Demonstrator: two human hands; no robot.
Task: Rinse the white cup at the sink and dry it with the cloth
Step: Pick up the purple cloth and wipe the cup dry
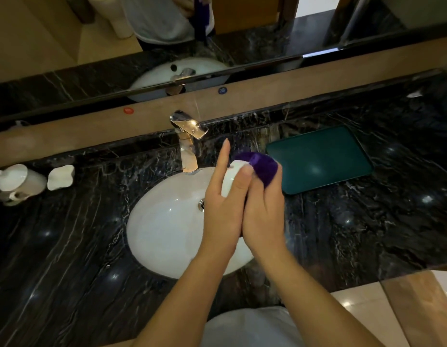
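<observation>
Both hands around tilted white cup (233,175)

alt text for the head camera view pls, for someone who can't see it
Two bare hands hold a white cup over a white sink, the right hand pressing a purple cloth against it, the left hand steadying it. A chrome faucet stands behind.

White china and purple cloth against black veined stone

The cup (232,177) is plain white, the cloth (263,167) deep purple. The basin (167,221) is white; the counter (67,246) is black marble streaked with thin white veins. The tray (320,159) is dark teal, unpatterned. The tap (188,141) is shiny silver. A white teapot (17,181) and white jug (61,177) stand at left. The ledge (92,128) is tan, bearing one red dot (128,110) and one blue dot (222,90).
</observation>
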